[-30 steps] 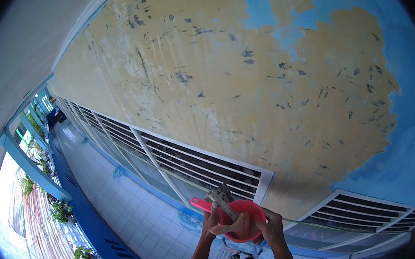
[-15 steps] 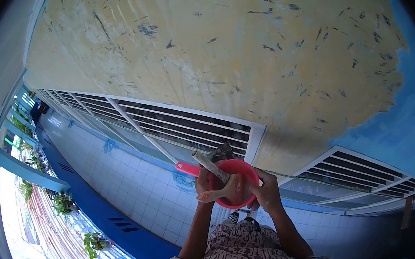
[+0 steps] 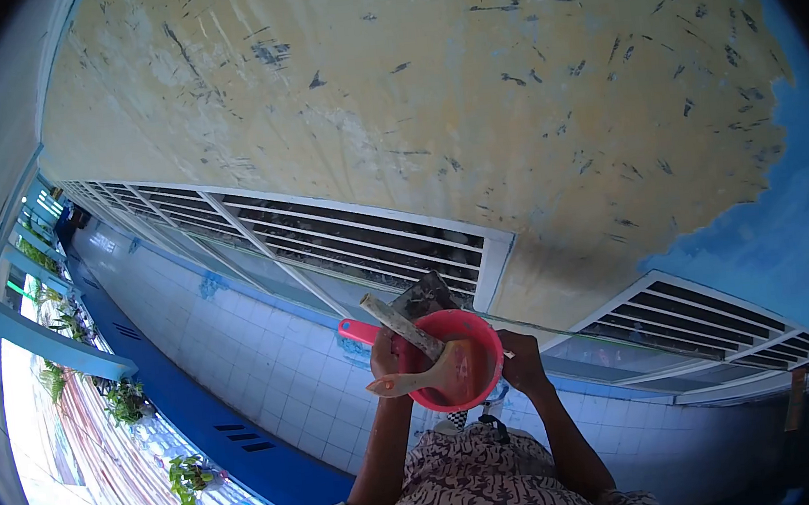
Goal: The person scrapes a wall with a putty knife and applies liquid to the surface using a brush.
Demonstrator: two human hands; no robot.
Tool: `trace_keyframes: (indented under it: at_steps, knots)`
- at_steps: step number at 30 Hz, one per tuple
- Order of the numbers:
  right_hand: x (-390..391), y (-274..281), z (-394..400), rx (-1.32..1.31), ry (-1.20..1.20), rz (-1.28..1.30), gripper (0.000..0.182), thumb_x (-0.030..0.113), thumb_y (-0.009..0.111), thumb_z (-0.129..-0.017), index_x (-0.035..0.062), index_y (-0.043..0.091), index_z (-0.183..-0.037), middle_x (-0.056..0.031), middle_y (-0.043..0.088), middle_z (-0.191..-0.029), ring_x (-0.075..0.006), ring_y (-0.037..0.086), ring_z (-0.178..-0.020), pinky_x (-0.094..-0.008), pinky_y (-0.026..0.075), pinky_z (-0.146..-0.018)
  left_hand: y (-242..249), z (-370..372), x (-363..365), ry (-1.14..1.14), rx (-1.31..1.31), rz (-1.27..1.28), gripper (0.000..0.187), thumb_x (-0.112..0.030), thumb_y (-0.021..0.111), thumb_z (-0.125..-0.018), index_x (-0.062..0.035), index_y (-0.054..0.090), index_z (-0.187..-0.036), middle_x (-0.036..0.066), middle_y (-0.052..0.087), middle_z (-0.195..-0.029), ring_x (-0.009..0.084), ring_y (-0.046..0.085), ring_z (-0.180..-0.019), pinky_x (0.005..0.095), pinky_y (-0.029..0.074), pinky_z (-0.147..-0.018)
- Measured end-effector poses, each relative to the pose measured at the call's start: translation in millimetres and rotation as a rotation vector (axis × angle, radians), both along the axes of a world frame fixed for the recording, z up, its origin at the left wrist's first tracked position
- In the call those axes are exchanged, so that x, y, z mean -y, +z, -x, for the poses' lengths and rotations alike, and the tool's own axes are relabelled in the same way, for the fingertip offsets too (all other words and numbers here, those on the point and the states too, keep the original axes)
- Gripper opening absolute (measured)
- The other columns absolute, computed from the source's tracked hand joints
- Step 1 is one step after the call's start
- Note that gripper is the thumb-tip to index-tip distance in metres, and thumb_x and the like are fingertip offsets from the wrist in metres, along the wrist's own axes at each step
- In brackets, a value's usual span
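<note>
My left hand is wrapped round the left side of a red dipper, just below its handle. Inside the dipper rest a brush, its pale handle sticking out to the left, and a whitish stick-like handle that leans up to the left. Beyond the rim is a dark, flat tool head. At the right side of the dipper my right hand is closed, with a small pale bit by its fingertips; what it pinches, if anything, is too small to name.
A yellowish wall with dark scrapes fills the top, with blue paint at the right. White slatted vents lie below it. A blue ledge with potted plants runs along the left above a tiled floor.
My right hand has shifted from gripping the dipper's right side to a closed pose at its edge. The dipper has moved slightly left. The view has tilted a little.
</note>
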State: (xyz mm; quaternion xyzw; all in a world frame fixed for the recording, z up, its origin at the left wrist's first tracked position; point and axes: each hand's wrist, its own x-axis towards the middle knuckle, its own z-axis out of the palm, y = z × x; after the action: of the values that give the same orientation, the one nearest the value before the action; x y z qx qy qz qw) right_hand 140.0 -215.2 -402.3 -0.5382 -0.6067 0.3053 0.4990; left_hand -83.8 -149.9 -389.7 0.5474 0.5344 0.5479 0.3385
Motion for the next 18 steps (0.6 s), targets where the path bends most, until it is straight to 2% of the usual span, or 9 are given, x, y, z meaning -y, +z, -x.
trace_keyframes:
  at_steps: [3, 4, 8, 11, 13, 14, 15, 17, 18]
  knots:
    - [-2, -11, 4, -0.016, -0.001, -0.073, 0.024, 0.0, 0.07, -0.084, 0.0046, 0.073, -0.107, -0.0141, 0.073, -0.101, -0.0238, 0.07, -0.091, -0.0336, 0.055, -0.084, -7, 0, -2, 0.008, 0.029, -0.004, 0.026, -0.018, 0.072, -0.084, -0.0029, 0.064, -0.104, 0.003, 0.068, -0.084, 0.0118, 0.063, -0.073, 0.0276, 0.05, -0.065]
    - [-2, -20, 3, -0.114, 0.026, 0.02, 0.025, 0.002, 0.071, -0.084, 0.0053, 0.073, -0.109, -0.0135, 0.073, -0.101, -0.0228, 0.069, -0.093, -0.0341, 0.054, -0.086, -8, 1, -1, 0.009, 0.029, -0.007, 0.026, -0.018, 0.072, -0.084, -0.0029, 0.064, -0.104, 0.003, 0.068, -0.084, 0.0118, 0.063, -0.073, 0.0276, 0.05, -0.065]
    - [-15, 9, -1, -0.107, -0.037, 0.047, 0.028, 0.006, 0.073, -0.084, 0.0073, 0.073, -0.112, -0.013, 0.073, -0.102, -0.0224, 0.069, -0.091, -0.0344, 0.055, -0.083, 2, 0, 5, -0.045, -0.013, 0.063, 0.027, -0.018, 0.072, -0.084, -0.0035, 0.064, -0.105, 0.002, 0.067, -0.083, 0.0105, 0.061, -0.073, 0.0267, 0.049, -0.064]
    - [-31, 36, -10, -0.004, 0.081, -0.035, 0.032, 0.012, 0.075, -0.084, 0.0094, 0.073, -0.115, -0.0113, 0.073, -0.106, -0.0199, 0.069, -0.091, -0.0331, 0.056, -0.081, 3, -2, 8, -0.102, -0.051, 0.033, 0.027, -0.017, 0.071, -0.084, -0.0034, 0.064, -0.107, 0.002, 0.067, -0.083, 0.0105, 0.061, -0.073, 0.0269, 0.049, -0.065]
    - [-43, 46, -8, -0.243, 0.184, 0.115, 0.036, 0.016, 0.078, -0.084, 0.0102, 0.072, -0.119, -0.0097, 0.073, -0.109, -0.0171, 0.069, -0.093, -0.031, 0.057, -0.082, 2, -4, 8, -0.137, -0.118, 0.007, 0.027, -0.015, 0.07, -0.085, -0.0032, 0.064, -0.108, 0.002, 0.067, -0.084, 0.0106, 0.061, -0.073, 0.0271, 0.049, -0.065]
    - [-48, 53, -6, -0.326, 0.219, 0.173, 0.046, 0.017, 0.078, -0.084, 0.0113, 0.066, -0.128, -0.0077, 0.074, -0.104, -0.0137, 0.069, -0.092, -0.0298, 0.057, -0.085, -2, -7, 8, -0.201, -0.013, -0.029, 0.025, -0.011, 0.068, -0.086, -0.0031, 0.064, -0.11, 0.002, 0.067, -0.084, 0.0108, 0.061, -0.074, 0.0274, 0.049, -0.065]
    - [-52, 63, -3, -0.326, 0.217, 0.17, 0.046, 0.017, 0.078, -0.084, 0.0113, 0.066, -0.128, -0.0077, 0.074, -0.104, -0.0137, 0.069, -0.092, -0.0298, 0.057, -0.085, -7, -9, 7, -0.266, 0.09, -0.064, 0.024, -0.008, 0.066, -0.087, -0.003, 0.065, -0.111, 0.003, 0.067, -0.085, 0.011, 0.061, -0.074, 0.0278, 0.049, -0.065]
    - [-59, 80, 2, -0.299, 0.284, 0.207, 0.058, 0.012, 0.078, -0.084, 0.009, 0.058, -0.138, -0.0068, 0.073, -0.095, -0.0104, 0.066, -0.084, -0.028, 0.055, -0.083, -31, -3, 4, -0.296, -0.007, -0.043, 0.024, -0.005, 0.065, -0.087, -0.0027, 0.065, -0.111, 0.003, 0.068, -0.087, 0.0114, 0.062, -0.075, 0.0277, 0.05, -0.066]
    - [-64, 77, 0, -0.239, 0.321, 0.206, 0.064, 0.011, 0.078, -0.084, 0.012, 0.053, -0.143, -0.0051, 0.072, -0.09, -0.0082, 0.063, -0.08, -0.0268, 0.053, -0.081, -37, -2, 3, -0.32, -0.103, -0.022, 0.024, -0.002, 0.064, -0.087, -0.0024, 0.065, -0.111, 0.003, 0.068, -0.088, 0.0118, 0.062, -0.076, 0.0277, 0.05, -0.066]
